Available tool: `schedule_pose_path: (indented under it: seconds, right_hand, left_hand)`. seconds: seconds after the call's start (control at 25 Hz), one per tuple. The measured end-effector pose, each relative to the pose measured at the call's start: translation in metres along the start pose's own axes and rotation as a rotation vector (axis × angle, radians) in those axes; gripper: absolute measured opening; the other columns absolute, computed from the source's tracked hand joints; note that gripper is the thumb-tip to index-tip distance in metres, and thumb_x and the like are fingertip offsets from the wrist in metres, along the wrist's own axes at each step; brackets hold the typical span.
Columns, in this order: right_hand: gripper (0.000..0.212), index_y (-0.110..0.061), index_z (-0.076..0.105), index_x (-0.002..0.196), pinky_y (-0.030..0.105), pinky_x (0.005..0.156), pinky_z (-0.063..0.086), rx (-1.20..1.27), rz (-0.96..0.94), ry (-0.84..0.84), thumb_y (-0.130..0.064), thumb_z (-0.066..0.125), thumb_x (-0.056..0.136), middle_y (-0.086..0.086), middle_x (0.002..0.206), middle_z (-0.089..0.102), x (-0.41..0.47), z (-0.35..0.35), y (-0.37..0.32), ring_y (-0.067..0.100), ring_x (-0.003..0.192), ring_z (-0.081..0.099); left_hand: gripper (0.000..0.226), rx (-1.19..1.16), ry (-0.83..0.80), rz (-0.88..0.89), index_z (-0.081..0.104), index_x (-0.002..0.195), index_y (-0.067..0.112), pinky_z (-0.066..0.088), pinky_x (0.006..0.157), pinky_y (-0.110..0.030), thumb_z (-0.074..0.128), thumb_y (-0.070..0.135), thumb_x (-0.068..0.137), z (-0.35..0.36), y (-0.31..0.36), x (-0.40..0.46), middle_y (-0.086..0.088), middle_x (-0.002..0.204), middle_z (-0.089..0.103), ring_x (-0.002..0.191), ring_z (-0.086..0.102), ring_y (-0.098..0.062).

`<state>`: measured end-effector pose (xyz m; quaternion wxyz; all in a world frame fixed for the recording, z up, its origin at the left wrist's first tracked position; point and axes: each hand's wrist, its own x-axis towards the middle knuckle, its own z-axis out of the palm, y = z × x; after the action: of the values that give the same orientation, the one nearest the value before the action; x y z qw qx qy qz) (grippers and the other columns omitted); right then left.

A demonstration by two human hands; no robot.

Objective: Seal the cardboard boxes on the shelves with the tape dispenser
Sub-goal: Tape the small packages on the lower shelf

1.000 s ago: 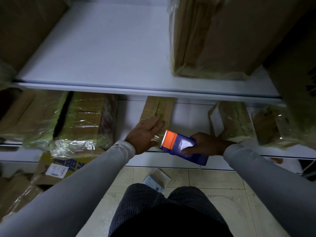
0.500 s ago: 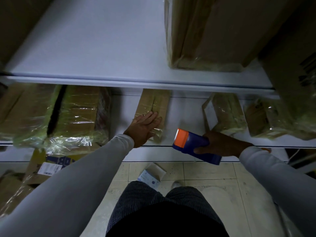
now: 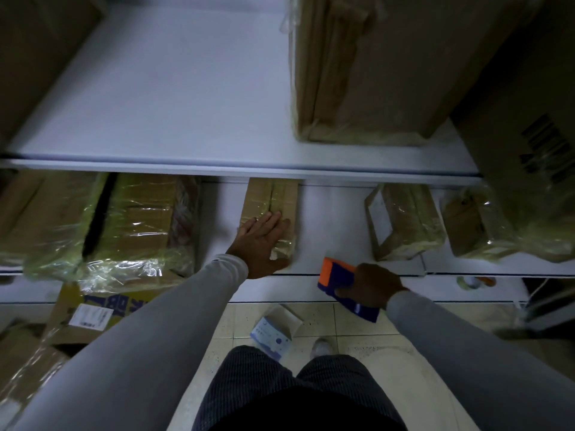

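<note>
A narrow cardboard box (image 3: 273,197) lies on the lower white shelf (image 3: 336,219), taped along its middle seam and near end. My left hand (image 3: 259,244) rests flat on its near end, fingers straight. My right hand (image 3: 373,284) grips a blue tape dispenser (image 3: 337,276) with an orange front, held in front of the shelf edge, to the right of the box and apart from it.
Tape-wrapped boxes (image 3: 124,222) fill the lower shelf's left; two smaller wrapped boxes (image 3: 404,222) sit at its right. A tall box (image 3: 373,66) stands on the upper shelf (image 3: 186,104). A small white-and-blue carton (image 3: 275,331) lies on the tiled floor. A tape roll (image 3: 471,283) sits lower right.
My right hand has drawn the tape dispenser away from the narrow box, rightward and toward me. My left hand has stayed flat on the box's near end.
</note>
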<state>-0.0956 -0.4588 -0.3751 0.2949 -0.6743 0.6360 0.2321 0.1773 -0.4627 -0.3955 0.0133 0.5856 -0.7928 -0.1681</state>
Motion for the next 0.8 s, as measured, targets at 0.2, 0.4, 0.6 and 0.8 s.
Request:
schedule_pose_path:
  seconds: [0.2, 0.4, 0.6, 0.8]
  right_hand:
    - [0.048, -0.019, 0.055, 0.074, 0.026, 0.058, 0.043, 0.229, -0.115, 0.076, -0.065, 0.069, 0.076, -0.003, 0.067, 0.057, -0.006, 0.002, 0.001, 0.019, 0.065, 0.06]
    - [0.044, -0.018, 0.06, 0.072, 0.025, 0.054, 0.041, 0.324, -0.194, 0.119, -0.06, 0.072, 0.076, -0.002, 0.062, 0.06, -0.009, -0.012, 0.019, 0.016, 0.057, 0.06]
    - [0.048, -0.013, 0.065, 0.075, 0.032, 0.059, 0.047, 0.385, -0.319, 0.134, -0.061, 0.071, 0.075, 0.003, 0.066, 0.066, -0.005, -0.023, 0.03, 0.021, 0.063, 0.065]
    - [0.043, -0.017, 0.065, 0.075, 0.028, 0.057, 0.045, 0.401, -0.378, 0.077, -0.06, 0.071, 0.076, 0.002, 0.069, 0.069, 0.0, -0.016, 0.024, 0.019, 0.064, 0.067]
  left_hand:
    - [0.082, 0.106, 0.193, -0.265, 0.022, 0.147, 0.021, 0.021, 0.108, -0.047, 0.052, 0.058, 0.081, 0.009, 0.044, 0.019, -0.003, 0.148, 0.031, 0.129, 0.034, -0.027]
    - [0.077, 0.135, 0.227, -0.261, 0.024, 0.148, 0.018, 0.02, 0.11, -0.048, 0.051, 0.052, 0.085, 0.012, 0.048, 0.018, -0.007, 0.147, 0.033, 0.131, 0.032, -0.029]
    - [0.082, -0.018, 0.246, -0.076, 0.028, 0.148, 0.021, 0.013, 0.114, -0.046, 0.064, 0.052, 0.081, -0.002, 0.02, -0.007, -0.006, 0.157, 0.02, 0.144, 0.019, -0.026]
    - [0.066, -0.054, 0.182, -0.315, 0.024, 0.15, 0.024, 0.015, 0.117, -0.042, 0.048, 0.048, 0.093, 0.012, 0.022, -0.025, -0.006, 0.159, 0.01, 0.147, 0.007, -0.026]
